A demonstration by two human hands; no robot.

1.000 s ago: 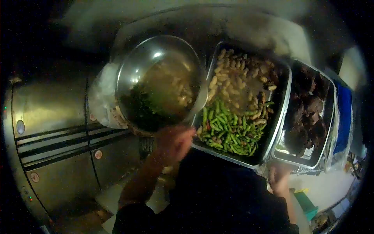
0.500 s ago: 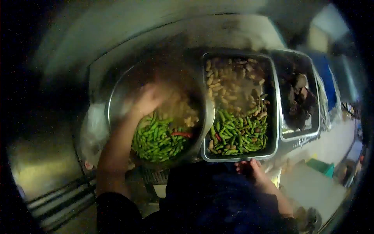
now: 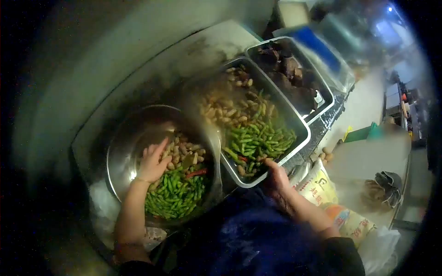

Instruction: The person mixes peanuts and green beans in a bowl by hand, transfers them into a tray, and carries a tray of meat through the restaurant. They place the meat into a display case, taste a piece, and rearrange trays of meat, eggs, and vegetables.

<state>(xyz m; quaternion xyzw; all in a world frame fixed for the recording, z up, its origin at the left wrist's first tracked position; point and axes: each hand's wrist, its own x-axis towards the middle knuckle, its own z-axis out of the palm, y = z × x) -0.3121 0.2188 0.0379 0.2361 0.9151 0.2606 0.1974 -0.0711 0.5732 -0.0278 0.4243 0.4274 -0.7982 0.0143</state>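
Note:
My left hand [image 3: 154,161] reaches into a round steel bowl [image 3: 120,142], its fingers stretched out at the edge of the peanuts. Unshelled peanuts [image 3: 186,151] fill the far part of this bowl, green edamame pods [image 3: 172,198] the near part, and a red chili [image 3: 197,172] lies between. To the right is a deep metal tray [image 3: 301,138] with more peanuts [image 3: 225,110] and edamame [image 3: 258,138]. My right hand [image 3: 277,180] grips the tray's near rim, thumb on top; its other fingers are mostly hidden below.
A second tray [image 3: 329,103] with dark chunks of what looks like meat stands beyond the first. Printed sacks [image 3: 322,188], a dark glove-like item [image 3: 389,188] and a green object [image 3: 363,133] are at the right. Steam blurs part of the view.
My view has turned, so the trays now slant up to the right. My left hand, blurred before, shows spread fingers. The right hand has come up onto the tray's rim.

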